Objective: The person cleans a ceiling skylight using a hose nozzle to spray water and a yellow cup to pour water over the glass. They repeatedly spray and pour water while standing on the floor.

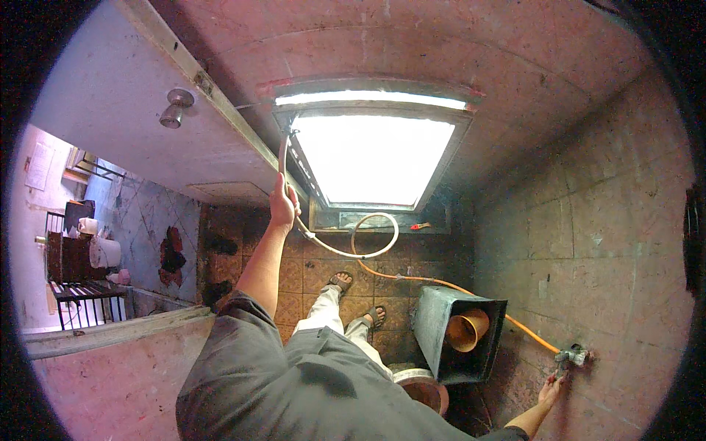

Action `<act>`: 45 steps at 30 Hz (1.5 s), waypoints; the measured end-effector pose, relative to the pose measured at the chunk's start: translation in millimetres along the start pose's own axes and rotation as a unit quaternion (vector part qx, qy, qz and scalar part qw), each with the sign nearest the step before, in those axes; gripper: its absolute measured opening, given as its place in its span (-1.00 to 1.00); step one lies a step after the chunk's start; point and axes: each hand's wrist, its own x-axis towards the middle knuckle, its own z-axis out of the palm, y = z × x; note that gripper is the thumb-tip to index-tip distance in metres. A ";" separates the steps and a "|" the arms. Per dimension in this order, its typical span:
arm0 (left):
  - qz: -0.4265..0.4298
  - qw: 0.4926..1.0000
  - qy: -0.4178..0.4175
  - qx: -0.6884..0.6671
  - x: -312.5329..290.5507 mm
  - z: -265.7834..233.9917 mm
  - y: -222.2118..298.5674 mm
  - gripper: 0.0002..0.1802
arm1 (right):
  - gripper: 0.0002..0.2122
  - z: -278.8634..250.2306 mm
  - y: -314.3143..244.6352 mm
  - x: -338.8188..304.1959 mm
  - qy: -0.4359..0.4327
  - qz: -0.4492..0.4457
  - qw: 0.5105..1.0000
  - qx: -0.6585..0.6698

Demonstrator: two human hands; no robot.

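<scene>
My left hand (283, 204) is raised in front of me, its fingers closed around a long hose (533, 335). The pale end of the hose rises above that hand beside the bright window. Below the hand it makes a loose loop, then runs orange down to a metal tap (573, 356) on the right wall. At the lower right, my right hand (550, 388) reaches out to the tap, its fingers closed at the tap's underside, apparently on its small handle. That grip is small and partly hidden.
A dark square bin (434, 345) with an orange mug (467, 329) in its mouth stands right of my feet, beside a round bucket (421, 389). The bright window (375, 158) is ahead. A door with a round knob (175, 110) is at left; beyond it stands a rack (84, 290).
</scene>
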 end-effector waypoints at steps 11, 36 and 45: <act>0.015 0.999 -0.002 0.034 1.2 -4.0 -4.4 -0.37 | -0.54 2.6 26.1 0.8 0.208 -0.138 0.882 -0.399; 0.055 0.991 -0.107 0.059 -5.6 8.7 -6.1 -0.34 | -0.56 724.4 211.3 -425.3 -0.538 0.149 0.817 -0.142; 0.136 0.980 -0.139 0.046 4.7 10.7 -30.3 -0.59 | -0.66 730.3 240.8 -417.9 -0.463 0.136 0.871 -0.087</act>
